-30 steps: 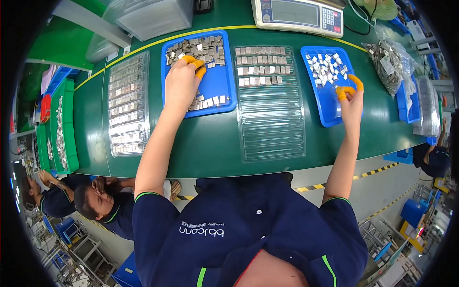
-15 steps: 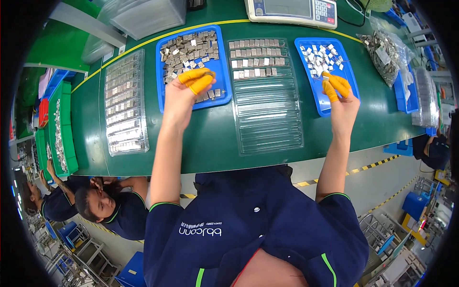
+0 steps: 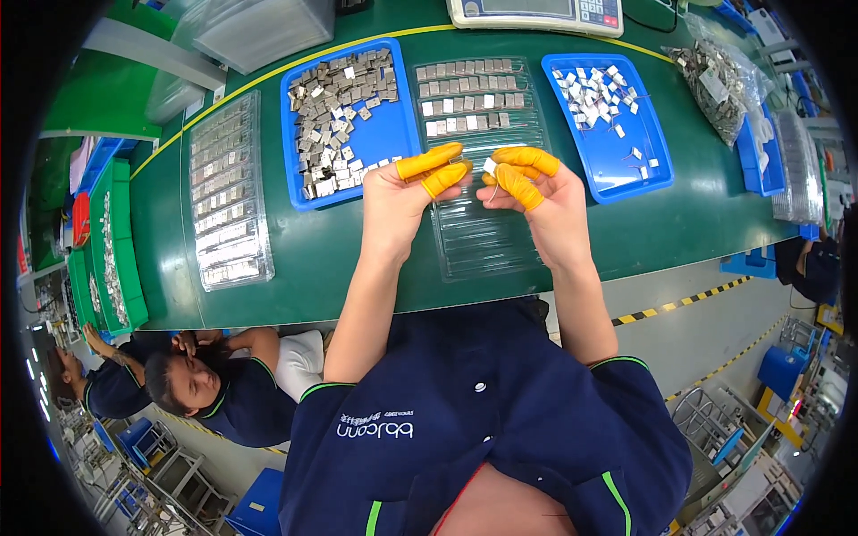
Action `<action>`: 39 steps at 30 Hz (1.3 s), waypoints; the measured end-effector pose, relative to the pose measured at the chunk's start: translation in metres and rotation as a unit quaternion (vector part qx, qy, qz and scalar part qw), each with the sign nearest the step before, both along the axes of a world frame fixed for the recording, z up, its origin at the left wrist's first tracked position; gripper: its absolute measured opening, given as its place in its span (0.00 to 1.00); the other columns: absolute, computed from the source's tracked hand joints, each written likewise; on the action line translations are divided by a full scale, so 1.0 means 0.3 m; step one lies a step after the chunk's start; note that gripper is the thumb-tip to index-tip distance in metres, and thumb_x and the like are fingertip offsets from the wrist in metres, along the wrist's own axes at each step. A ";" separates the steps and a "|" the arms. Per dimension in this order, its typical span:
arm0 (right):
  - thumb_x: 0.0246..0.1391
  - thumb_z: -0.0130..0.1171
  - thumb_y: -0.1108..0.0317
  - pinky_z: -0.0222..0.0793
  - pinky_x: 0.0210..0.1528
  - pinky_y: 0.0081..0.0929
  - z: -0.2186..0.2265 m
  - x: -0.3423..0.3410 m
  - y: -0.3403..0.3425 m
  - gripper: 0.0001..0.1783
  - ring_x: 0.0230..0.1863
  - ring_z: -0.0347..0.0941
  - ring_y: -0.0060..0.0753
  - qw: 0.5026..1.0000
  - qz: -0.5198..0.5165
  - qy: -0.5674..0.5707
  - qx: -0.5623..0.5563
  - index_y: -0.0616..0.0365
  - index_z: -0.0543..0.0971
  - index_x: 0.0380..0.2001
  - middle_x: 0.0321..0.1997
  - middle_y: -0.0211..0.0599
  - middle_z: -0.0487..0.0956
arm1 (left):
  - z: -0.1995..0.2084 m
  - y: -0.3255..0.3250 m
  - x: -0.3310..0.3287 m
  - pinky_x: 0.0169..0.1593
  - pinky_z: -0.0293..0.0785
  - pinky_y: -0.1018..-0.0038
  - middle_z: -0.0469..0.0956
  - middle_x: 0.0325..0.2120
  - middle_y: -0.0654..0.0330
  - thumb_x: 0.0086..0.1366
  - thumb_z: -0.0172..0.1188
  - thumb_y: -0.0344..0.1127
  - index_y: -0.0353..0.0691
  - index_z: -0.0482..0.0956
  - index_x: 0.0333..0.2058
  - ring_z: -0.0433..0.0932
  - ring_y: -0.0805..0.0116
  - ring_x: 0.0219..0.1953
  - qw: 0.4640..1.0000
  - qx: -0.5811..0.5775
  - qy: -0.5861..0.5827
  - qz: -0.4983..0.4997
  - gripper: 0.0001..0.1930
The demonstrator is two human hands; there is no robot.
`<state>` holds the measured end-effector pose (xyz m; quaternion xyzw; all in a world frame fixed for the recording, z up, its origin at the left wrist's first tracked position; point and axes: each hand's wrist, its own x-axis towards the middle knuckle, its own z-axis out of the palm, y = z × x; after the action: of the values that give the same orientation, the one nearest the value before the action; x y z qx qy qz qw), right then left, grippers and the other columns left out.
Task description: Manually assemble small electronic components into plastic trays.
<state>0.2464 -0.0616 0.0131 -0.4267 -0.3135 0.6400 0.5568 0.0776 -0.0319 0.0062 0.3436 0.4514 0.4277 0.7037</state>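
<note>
My left hand [image 3: 404,189], with yellow finger cots on its thumb and finger, pinches a small metal housing [image 3: 458,160]. My right hand [image 3: 547,189], also in yellow finger cots, grips a small white connector [image 3: 490,167] with a thin lead hanging below it. The two pieces face each other, a small gap apart, above the clear ribbed blister tray [image 3: 483,239]. Rows of small metal-and-white parts [image 3: 474,85] fill that tray's far end. To its left, a blue tray [image 3: 380,143] holds many loose metal housings. On its right, another blue tray [image 3: 626,179] holds white connectors with leads.
Farther left lies a filled clear tray [image 3: 228,192], with green bins [image 3: 134,259] beyond it. A weighing scale [image 3: 536,13] stands at the back. A plastic bag of parts [image 3: 715,85] sits at the right. A co-worker [image 3: 214,393] is at the lower left.
Both hands have come from the two blue trays to meet over the middle tray. My right hand has carried a white connector leftward; my left has moved right and slightly down.
</note>
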 end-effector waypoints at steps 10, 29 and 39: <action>0.48 0.57 0.79 0.75 0.37 0.25 0.002 -0.021 -0.013 0.12 0.33 0.77 0.34 0.993 -0.066 -0.072 0.062 0.71 0.73 0.38 0.35 0.44 0.77 | 0.001 -0.034 0.018 0.44 0.75 0.76 0.77 0.37 0.52 0.54 0.59 0.22 0.28 0.74 0.41 0.77 0.68 0.38 0.996 0.082 -0.025 0.000 0.14; 0.44 0.60 0.79 0.70 0.37 0.19 -0.012 -0.001 -0.030 0.11 0.33 0.74 0.22 0.952 -0.036 -0.269 0.139 0.64 0.78 0.35 0.33 0.35 0.79 | -0.019 -0.049 0.014 0.39 0.77 0.78 0.77 0.34 0.52 0.55 0.59 0.24 0.27 0.74 0.40 0.79 0.65 0.34 0.997 0.024 -0.077 0.002 0.13; 0.42 0.63 0.76 0.67 0.41 0.20 -0.038 0.037 -0.014 0.11 0.37 0.69 0.25 0.982 0.038 -0.134 0.128 0.66 0.78 0.32 0.34 0.33 0.73 | 0.013 -0.065 0.020 0.37 0.76 0.78 0.78 0.32 0.52 0.53 0.60 0.23 0.27 0.76 0.37 0.79 0.67 0.31 0.991 0.019 -0.131 -0.031 0.11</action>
<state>0.2576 -0.0660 0.0017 -0.4214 -0.4808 0.5520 0.5353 0.0835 -0.0513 0.0102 0.3123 0.3363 0.4552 0.7630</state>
